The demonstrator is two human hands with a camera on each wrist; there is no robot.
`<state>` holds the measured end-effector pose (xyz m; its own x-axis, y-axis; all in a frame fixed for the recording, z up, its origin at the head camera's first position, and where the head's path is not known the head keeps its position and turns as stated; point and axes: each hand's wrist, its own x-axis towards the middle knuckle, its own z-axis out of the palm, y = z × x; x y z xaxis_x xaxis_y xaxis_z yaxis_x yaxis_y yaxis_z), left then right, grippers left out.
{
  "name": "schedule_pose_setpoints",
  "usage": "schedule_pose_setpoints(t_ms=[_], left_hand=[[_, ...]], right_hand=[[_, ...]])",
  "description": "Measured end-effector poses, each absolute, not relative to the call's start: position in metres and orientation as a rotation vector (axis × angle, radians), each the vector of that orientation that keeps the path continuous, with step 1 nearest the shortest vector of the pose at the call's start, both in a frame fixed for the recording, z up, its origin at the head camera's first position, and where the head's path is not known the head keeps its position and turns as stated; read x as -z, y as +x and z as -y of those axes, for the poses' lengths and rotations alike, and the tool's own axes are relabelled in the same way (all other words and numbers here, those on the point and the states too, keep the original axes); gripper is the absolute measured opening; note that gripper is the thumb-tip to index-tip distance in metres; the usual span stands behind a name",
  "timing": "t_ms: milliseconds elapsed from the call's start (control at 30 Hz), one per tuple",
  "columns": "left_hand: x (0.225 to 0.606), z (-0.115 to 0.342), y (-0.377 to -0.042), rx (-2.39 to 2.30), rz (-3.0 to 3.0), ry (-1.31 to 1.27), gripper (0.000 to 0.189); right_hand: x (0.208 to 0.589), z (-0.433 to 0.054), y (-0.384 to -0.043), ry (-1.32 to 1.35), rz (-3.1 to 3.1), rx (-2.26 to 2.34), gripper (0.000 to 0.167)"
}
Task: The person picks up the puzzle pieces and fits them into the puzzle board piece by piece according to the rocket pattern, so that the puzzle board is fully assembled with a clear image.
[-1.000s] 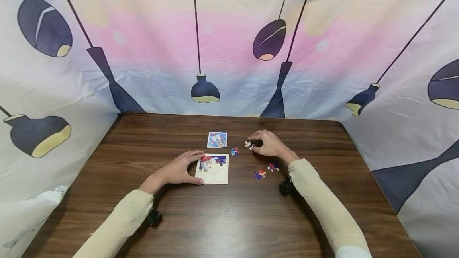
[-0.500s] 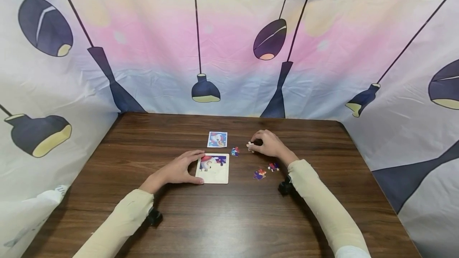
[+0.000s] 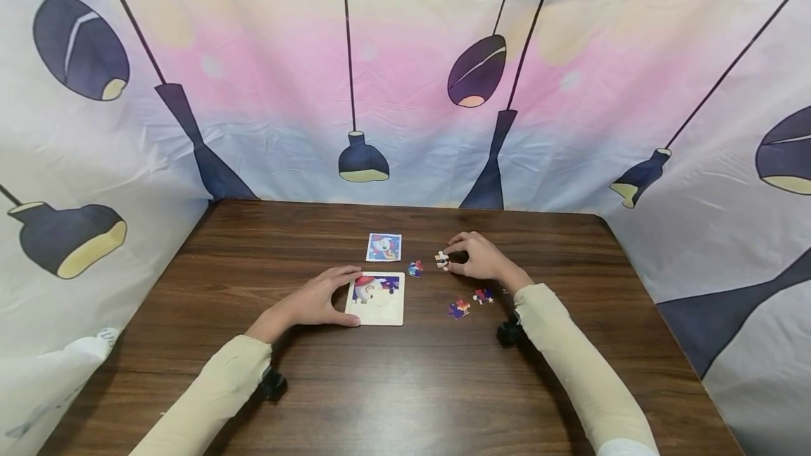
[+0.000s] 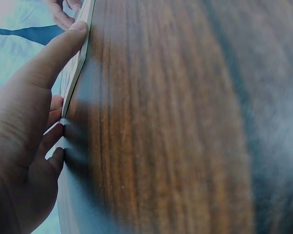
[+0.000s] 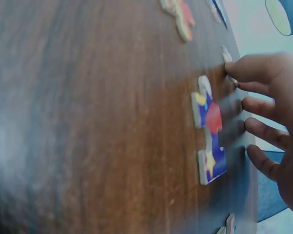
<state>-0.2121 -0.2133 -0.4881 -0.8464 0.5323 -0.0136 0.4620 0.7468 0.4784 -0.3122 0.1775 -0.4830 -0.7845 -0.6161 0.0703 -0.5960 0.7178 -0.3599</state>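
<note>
In the head view, my left hand [image 3: 315, 297] holds a square puzzle board [image 3: 383, 312] by its left side, thumb at the near edge and index finger at the far corner. The board is partly filled with a red, white and purple picture. My right hand [image 3: 479, 257] pinches a mostly white puzzle piece [image 3: 441, 259] between thumb and index finger, at the tabletop. In the right wrist view the thumb meets the piece [image 5: 226, 53], while the other fingers spread loosely. A blue-red puzzle piece [image 3: 415, 268] lies between board and right hand.
Behind the board lies a small picture card [image 3: 384, 247]. A purple-orange piece [image 3: 459, 308] and a purple-red piece [image 3: 483, 295] lie near my right forearm. At the bottom of the right wrist view, another piece [image 5: 230, 224] partly shows. A printed curtain [image 3: 412, 76] surrounds the wooden table [image 3: 380, 385].
My right hand first shifts slightly right, then opens its grasp a little wider, and the white piece turns and shows more fully. My left hand and the board stay put.
</note>
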Motion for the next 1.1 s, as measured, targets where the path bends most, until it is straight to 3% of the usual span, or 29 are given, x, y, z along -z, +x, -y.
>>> schedule_pose_setpoints(t_ms=[567,1100], left_hand=[[0.488,0.212,-0.213,-0.697,-2.786,0.777,0.106],[0.487,0.212,-0.211,-0.718,-2.783,0.778,0.104]], right_hand=[[0.480,-0.179,-0.310,-1.080,-2.902,0.625,0.030],[0.474,-0.169,-0.293,-1.119,-2.944,0.753,0.034]])
